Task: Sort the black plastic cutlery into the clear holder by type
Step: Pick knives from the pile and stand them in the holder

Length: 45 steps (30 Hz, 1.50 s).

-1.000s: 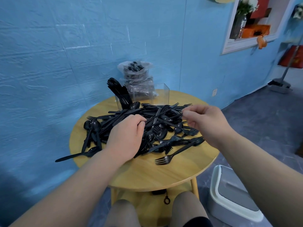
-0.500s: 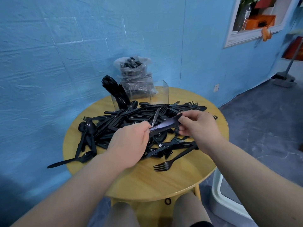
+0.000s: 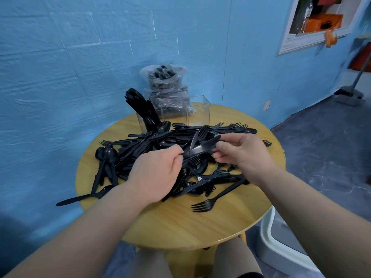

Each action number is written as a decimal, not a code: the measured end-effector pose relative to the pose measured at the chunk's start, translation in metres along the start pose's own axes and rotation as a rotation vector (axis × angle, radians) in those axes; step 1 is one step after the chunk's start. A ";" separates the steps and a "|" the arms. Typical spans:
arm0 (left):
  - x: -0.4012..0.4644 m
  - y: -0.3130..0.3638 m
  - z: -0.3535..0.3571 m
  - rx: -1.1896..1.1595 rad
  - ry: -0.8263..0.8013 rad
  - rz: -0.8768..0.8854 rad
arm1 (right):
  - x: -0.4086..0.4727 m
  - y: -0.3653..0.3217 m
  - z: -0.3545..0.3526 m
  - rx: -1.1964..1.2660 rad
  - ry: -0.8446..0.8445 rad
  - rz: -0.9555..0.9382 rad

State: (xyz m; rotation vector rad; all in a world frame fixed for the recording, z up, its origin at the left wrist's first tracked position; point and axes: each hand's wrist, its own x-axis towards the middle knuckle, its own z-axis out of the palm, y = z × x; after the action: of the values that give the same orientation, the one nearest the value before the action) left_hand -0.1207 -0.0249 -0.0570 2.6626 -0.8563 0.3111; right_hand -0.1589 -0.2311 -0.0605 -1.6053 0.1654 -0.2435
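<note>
One knife (image 3: 201,148), lifted clear of the cutlery pile (image 3: 160,157) a moment earlier, is now pinched at both ends by the fingers of the left hand (image 3: 156,173) and right hand (image 3: 241,155), ready for the clear holder (image 3: 197,115).

a heap of black plastic cutlery (image 3: 152,149), forks, spoons and knives tangled together, covers the middle of the scene. one black knife (image 3: 200,148) sits raised above the heap, tilted up to the right. a lone fork (image 3: 212,199) lies nearest, tines pointing left. at the far side stands the clear holder (image 3: 197,114); its left compartment holds upright black pieces.
</note>
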 end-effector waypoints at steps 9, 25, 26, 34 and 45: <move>-0.005 -0.011 -0.010 -0.003 -0.072 0.003 | 0.003 -0.003 0.014 -0.103 0.017 -0.044; 0.047 -0.042 -0.024 0.038 0.132 0.050 | 0.054 -0.038 0.080 0.565 0.203 0.079; 0.052 -0.048 -0.026 0.056 0.170 0.028 | 0.061 -0.046 0.082 0.519 0.256 0.016; 0.072 -0.117 -0.027 0.202 0.138 -0.166 | 0.140 -0.102 0.092 -0.226 0.328 -0.565; 0.075 -0.136 -0.011 0.215 0.064 -0.188 | 0.161 -0.043 0.126 -0.889 -0.310 -0.500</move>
State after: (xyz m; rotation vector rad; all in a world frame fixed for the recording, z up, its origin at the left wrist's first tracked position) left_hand 0.0188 0.0438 -0.0571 2.8866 -0.5758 0.4621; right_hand 0.0272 -0.1484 -0.0135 -2.5346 -0.4373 -0.3223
